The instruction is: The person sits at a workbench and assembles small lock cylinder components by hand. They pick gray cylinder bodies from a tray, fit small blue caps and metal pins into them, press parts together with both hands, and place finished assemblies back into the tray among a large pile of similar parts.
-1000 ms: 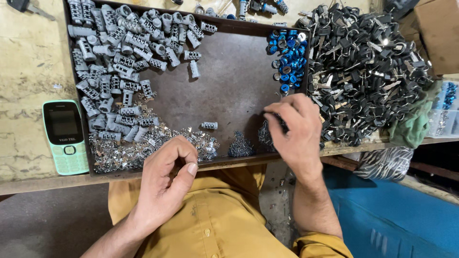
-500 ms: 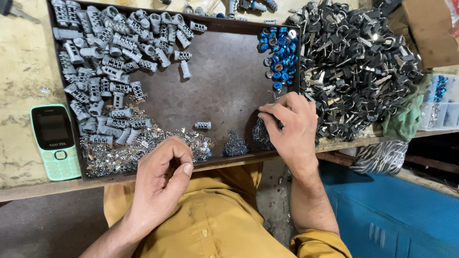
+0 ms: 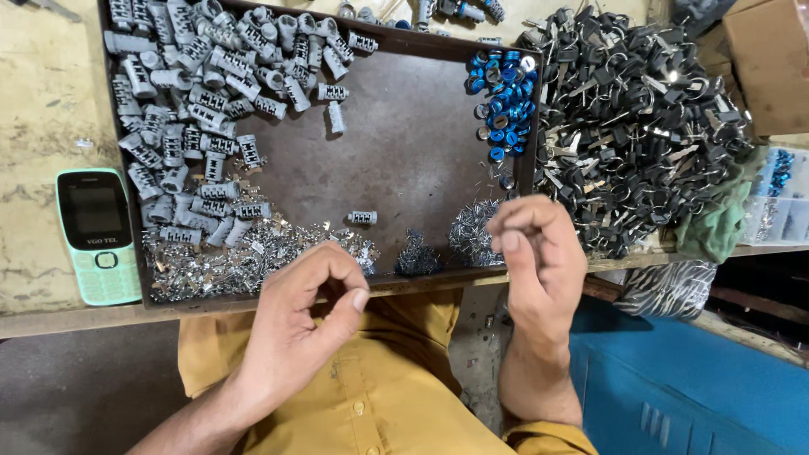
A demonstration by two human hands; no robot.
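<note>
A dark metal tray (image 3: 421, 160) lies on the bench in front of me. Grey lock cylinders (image 3: 194, 109) are heaped along its left and top. Small shiny metal bits (image 3: 244, 261) lie along the front edge, and blue rings (image 3: 503, 105) sit at the right wall. My left hand (image 3: 308, 324) hovers at the tray's front rim, fingers curled and thumb by the index finger, with nothing visible in it. My right hand (image 3: 539, 261) is raised over the front right corner, beside a small pile of thin pins (image 3: 472, 236). Its fingertips pinch what looks like a tiny metal piece.
A big heap of black-headed keys (image 3: 640, 126) lies right of the tray. A mint-green keypad phone (image 3: 97, 236) rests on the bench at the left. One cylinder (image 3: 362, 217) lies alone mid-tray. A cardboard box (image 3: 771, 63) and a blue crate (image 3: 699, 388) are at the right.
My right hand has lifted off the tray's front right corner and pulled back toward me, with its fingers pinched. My left hand has stayed curled at the front rim.
</note>
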